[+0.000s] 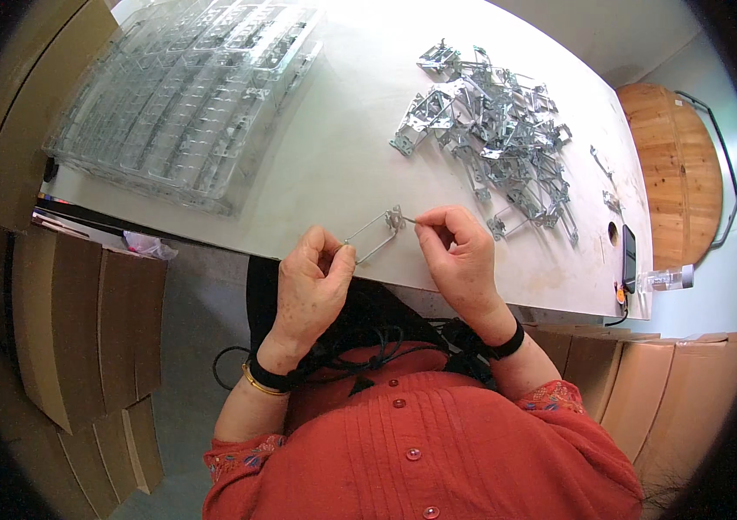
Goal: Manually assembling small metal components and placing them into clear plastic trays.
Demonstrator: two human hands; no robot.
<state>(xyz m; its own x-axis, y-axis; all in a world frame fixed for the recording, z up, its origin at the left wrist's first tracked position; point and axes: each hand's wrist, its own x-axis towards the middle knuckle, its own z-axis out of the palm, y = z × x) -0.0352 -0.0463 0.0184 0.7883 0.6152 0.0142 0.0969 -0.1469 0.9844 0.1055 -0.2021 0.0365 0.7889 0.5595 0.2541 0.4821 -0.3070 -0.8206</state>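
Note:
Between my two hands, just over the table's front edge, is a small metal bracket with a wire frame (374, 251). My left hand (314, 282) is closed, pinching the open end of the wire between thumb and fingers. My right hand (459, 257) pinches a short thin piece at the bracket's plate end; I cannot tell whether it is a separate part. Beyond my right hand lies a loose pile of similar silvery metal brackets (507, 130), tangled together on the white table (334, 165).
A stack of transparent plastic trays (186, 104) with metal parts stands at the left. On the right are a few loose parts (611, 201), a dark phone (629, 256) and a clear bottle (665, 278). Cardboard boxes (61, 321) flank the table, and a round wooden board (672, 173) leans behind.

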